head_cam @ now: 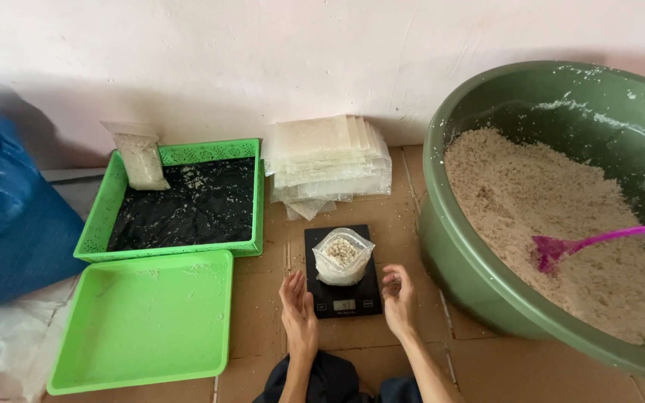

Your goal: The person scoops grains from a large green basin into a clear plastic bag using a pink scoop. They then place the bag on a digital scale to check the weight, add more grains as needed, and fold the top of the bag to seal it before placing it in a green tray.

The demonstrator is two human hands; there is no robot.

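Observation:
A small clear plastic bag (343, 257) partly filled with pale crumbly grain stands upright on a black digital scale (341, 298) on the cardboard floor. My left hand (298, 310) hovers just left of the scale, fingers apart, holding nothing. On the scale's right side my right hand (398, 297) is loosely curled and holds nothing. Neither hand touches the bag.
A large green tub (457, 246) of the same pale grain, with a pink scoop (576, 244) in it, fills the right. A stack of empty clear bags (326, 160) lies by the wall. Left are a green basket (181, 201) with one filled bag (142, 158), a green tray (143, 321) and a blue sack (5, 216).

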